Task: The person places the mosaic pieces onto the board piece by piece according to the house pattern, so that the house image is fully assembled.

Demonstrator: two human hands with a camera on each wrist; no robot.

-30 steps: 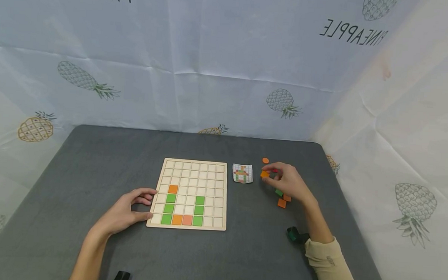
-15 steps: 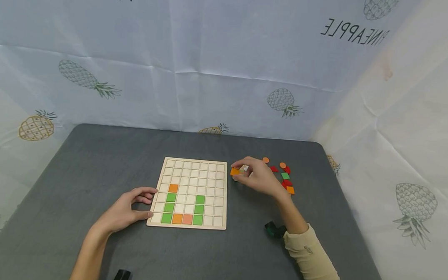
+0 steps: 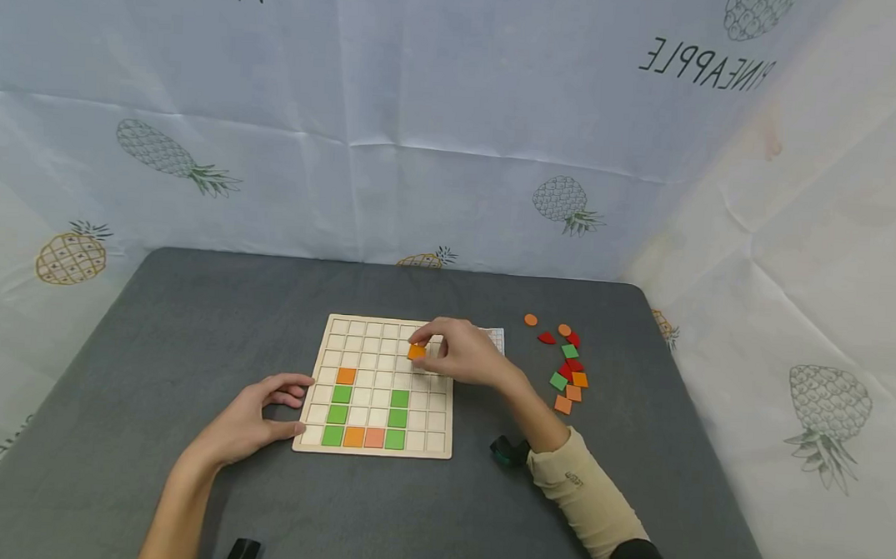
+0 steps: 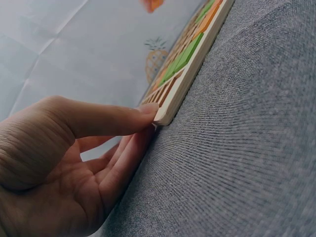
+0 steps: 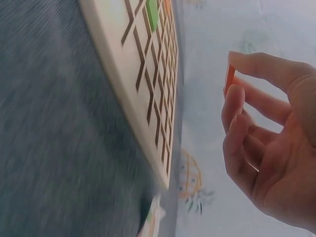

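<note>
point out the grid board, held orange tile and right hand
Grid board (image 3: 382,381): head view, bare cell near its middle.
Held orange tile (image 3: 416,352): head view, visible face.
Right hand (image 3: 464,352): head view, back of hand.

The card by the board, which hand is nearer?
Right. In the head view, the right hand partly hides the card; the left hand holds the opposite edge of the board.

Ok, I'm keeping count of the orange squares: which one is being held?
The orange square pinched in the right hand above the board; the others are set into that board or lie among the loose pieces on the table.
</note>
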